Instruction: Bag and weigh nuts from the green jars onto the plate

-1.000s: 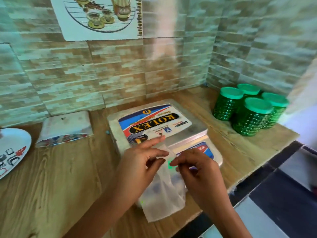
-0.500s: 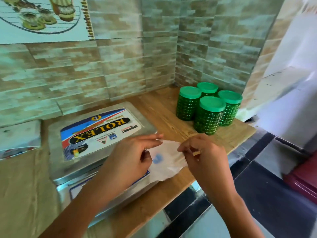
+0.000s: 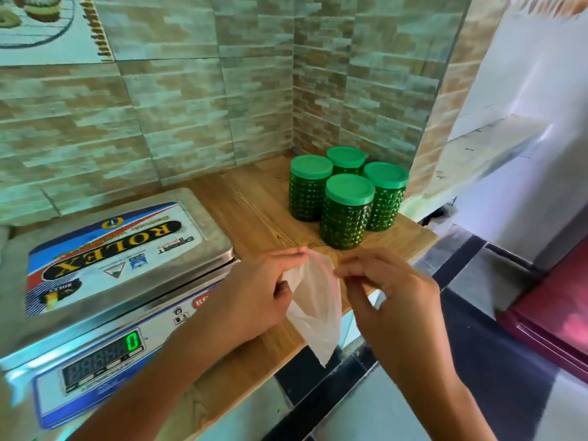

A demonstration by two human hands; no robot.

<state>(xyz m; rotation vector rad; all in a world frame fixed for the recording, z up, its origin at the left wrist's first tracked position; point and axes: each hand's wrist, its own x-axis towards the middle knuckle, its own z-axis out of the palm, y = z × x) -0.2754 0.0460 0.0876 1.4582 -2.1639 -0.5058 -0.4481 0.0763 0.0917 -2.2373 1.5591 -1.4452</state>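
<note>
Nearest, the left hand (image 3: 254, 294) and the right hand (image 3: 391, 297) each pinched one side of the mouth of a thin clear bag (image 3: 313, 307), which hung limp over the front edge of the bench (image 3: 264, 218). To the left stood the scale (image 3: 111, 281), its display reading 0. Farther back, four lidded green jars (image 3: 346, 211) were clustered in the corner by the tiled wall (image 3: 191, 106).

Four green jars (image 3: 346, 214), one scale (image 3: 111, 249), one plastic bag (image 3: 313, 313); two hands, left hand (image 3: 254, 297), right hand (image 3: 391, 300)
</note>
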